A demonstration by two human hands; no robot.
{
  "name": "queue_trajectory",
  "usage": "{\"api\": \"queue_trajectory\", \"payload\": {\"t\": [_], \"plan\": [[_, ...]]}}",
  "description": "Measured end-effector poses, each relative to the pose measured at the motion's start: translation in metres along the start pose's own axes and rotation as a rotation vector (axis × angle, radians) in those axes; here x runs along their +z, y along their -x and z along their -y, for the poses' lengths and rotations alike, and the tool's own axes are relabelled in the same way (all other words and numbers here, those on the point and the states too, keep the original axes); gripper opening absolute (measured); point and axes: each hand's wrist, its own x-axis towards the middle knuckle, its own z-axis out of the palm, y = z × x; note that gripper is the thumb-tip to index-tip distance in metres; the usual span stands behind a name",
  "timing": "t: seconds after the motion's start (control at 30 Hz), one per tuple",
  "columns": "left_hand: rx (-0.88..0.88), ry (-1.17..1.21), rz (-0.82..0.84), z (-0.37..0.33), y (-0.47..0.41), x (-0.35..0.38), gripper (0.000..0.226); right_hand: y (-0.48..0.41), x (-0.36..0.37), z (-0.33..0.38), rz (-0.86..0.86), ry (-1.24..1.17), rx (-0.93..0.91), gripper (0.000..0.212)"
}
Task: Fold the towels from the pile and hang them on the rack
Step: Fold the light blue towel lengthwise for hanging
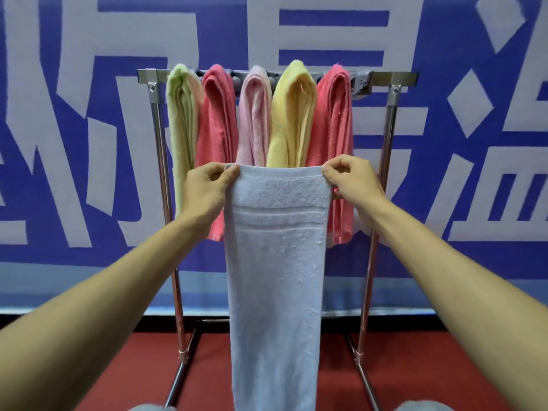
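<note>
Light-blue towel, folded lengthwise, hangs straight down in front of the rack, its top corners pinched by the left hand and the right hand. Behind, metal rack on red floor carries five folded towels: green, coral, pink, yellow, coral.

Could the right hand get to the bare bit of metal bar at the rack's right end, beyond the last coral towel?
Probably yes. The right hand pinches a corner of the long pale blue terry towel, yet nothing stands between it and the bare silver metal bar above, to its right.
</note>
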Motion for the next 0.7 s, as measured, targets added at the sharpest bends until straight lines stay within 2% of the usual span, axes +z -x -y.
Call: {"api": "queue_trajectory", "payload": {"t": [0.2, 0.33, 0.4, 0.5, 0.6, 0.7], "plan": [[-0.157, -0.018, 0.065, 0.065, 0.032, 0.004, 0.018, 0.023, 0.018, -0.062, 0.111, 0.012, 0.187, 0.014], [-0.306, -0.041, 0.071, 0.113, 0.063, 0.011, 0.015, 0.050, 0.036, -0.105, 0.149, -0.059, 0.343, 0.021], [-0.383, -0.040, 0.071, 0.135, 0.079, 0.014, 0.018, 0.067, 0.045, -0.123, 0.167, -0.088, 0.419, 0.018], [-0.486, -0.048, 0.065, 0.164, 0.101, 0.016, 0.029, 0.090, 0.056, -0.148, 0.186, -0.212, 0.594, 0.007], [-0.641, 0.001, 0.073, 0.189, 0.123, 0.013, 0.036, 0.112, 0.066, -0.168, 0.176, -0.340, 0.770, 0.008], [-0.768, 0.057, 0.142, 0.201, 0.139, 0.014, 0.028, 0.126, 0.076, -0.178, 0.190, -0.373, 0.832, 0.009]]}}
